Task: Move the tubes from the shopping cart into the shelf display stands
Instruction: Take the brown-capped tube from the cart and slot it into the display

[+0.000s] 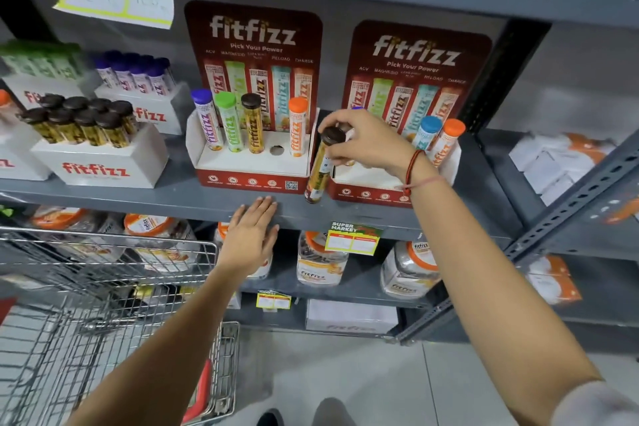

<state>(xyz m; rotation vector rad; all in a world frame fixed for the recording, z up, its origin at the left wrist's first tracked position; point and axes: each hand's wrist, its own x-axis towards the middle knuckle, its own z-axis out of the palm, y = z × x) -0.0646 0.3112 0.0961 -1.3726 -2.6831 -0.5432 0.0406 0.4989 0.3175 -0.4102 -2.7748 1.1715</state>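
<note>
My right hand (366, 143) grips a gold tube with a dark brown cap (320, 169) by its top, hanging tilted in front of the gap between two red fitfizz display stands. The left stand (252, 175) holds purple, green, gold and orange tubes, with one empty hole (276, 150). The right stand (366, 188) holds a blue-capped tube (427, 131) and an orange-capped tube (449, 140); my hand hides its other holes. My left hand (252, 235) lies flat, fingers apart, on the front edge of the grey shelf (173, 199). The wire shopping cart (103, 304) stands at lower left.
White fitfizz boxes (100, 166) full of brown-capped and purple-capped tubes stand on the shelf to the left. Jars (321, 263) fill the shelf below. A slotted grey upright (567, 204) borders the right side. Price tags hang from the shelf edges.
</note>
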